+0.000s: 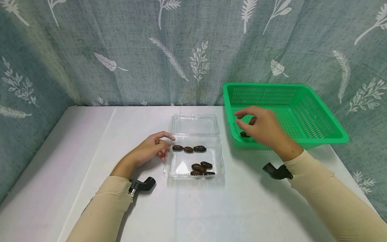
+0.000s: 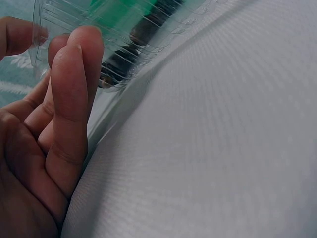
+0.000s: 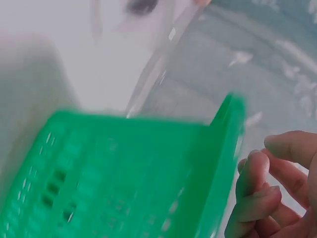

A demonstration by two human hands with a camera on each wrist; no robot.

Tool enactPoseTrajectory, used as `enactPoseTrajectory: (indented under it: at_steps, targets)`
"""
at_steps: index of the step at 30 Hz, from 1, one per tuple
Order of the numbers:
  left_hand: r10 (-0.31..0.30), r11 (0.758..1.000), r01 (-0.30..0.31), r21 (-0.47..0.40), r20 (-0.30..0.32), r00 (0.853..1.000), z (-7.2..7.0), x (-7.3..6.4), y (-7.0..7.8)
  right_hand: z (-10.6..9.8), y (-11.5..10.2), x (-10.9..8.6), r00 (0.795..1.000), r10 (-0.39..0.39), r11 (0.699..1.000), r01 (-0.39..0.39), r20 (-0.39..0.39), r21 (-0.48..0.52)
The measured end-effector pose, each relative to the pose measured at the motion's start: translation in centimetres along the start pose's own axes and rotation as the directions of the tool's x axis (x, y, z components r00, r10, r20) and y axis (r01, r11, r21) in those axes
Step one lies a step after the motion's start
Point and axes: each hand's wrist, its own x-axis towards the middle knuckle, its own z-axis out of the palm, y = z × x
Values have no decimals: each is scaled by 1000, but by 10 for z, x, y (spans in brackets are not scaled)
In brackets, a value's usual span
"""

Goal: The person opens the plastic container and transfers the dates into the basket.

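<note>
A clear plastic clamshell box (image 1: 222, 158) lies with its lid (image 1: 195, 125) folded back. Inside it, three dates form a row; one is the right-hand date (image 1: 200, 149). Several more dates (image 1: 198, 167) lie in a cluster at the near side. My left hand (image 1: 148, 149) rests at the box's left edge, index fingertip at the rim and the other fingers loosely bent. Over the left end of a green basket (image 1: 302, 139) hovers my right hand (image 1: 261, 126), thumb and index finger apart with nothing between their tips. A basket date (image 1: 244, 134) is partly hidden beneath it.
A white cloth (image 1: 193, 208) covers the table. Behind it hangs a grey-green curtain (image 1: 136, 53) with white leaf prints. The basket stands at the back right, its right end near the table's right edge. Black wrist mounts (image 1: 145, 184) jut from both sleeves.
</note>
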Motion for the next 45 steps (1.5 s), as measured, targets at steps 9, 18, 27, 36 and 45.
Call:
enactPoseTrajectory:
  at_steps: [9,18,27,36,45]
  targets:
    - [2,1000,-2,7,-10,1000,-1,-1,1,24,-26,-19,989,-144,979,145,-19,142]
    - [-8,1000,8,10,-12,1000,-4,-1,-1,49,-36,-32,988,-116,952,80,105,295]
    - [-8,1000,8,6,-5,1000,-4,-1,0,65,-33,-36,973,-71,953,2,218,302]
    - [-14,1000,14,-2,-2,1000,-2,-1,1,77,-25,-36,957,-51,975,-13,284,220]
    - [-1,1000,1,-13,-3,1000,-1,-1,1,87,-22,-36,933,-20,994,-20,358,108]
